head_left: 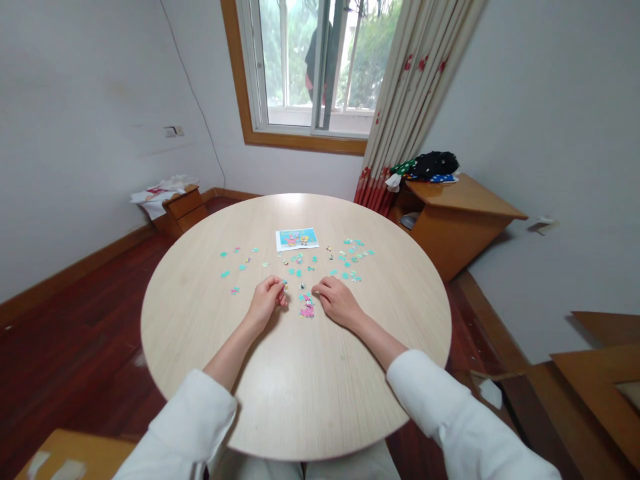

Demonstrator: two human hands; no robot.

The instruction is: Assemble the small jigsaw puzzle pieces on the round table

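My left hand (267,300) is closed, thumb and forefinger pinching a small jigsaw puzzle piece (285,285) just above the table. My right hand (336,299) rests across from it with curled fingers; whether anything is between its fingertips is hidden. Between the hands lies a small cluster of joined pink and teal puzzle pieces (307,308). A single loose piece (302,286) sits just beyond the cluster. Farther back, a printed picture sheet (297,239) with pink and yellow cartoon figures on blue lies flat.
Loose teal pieces (356,252) are scattered at the right, with several more pieces (225,274) at the left of the round table (200,333). A wooden cabinet (460,200) with cloths (434,165) stands behind right. Outside the window (285,60) a person (314,63) is partly visible.
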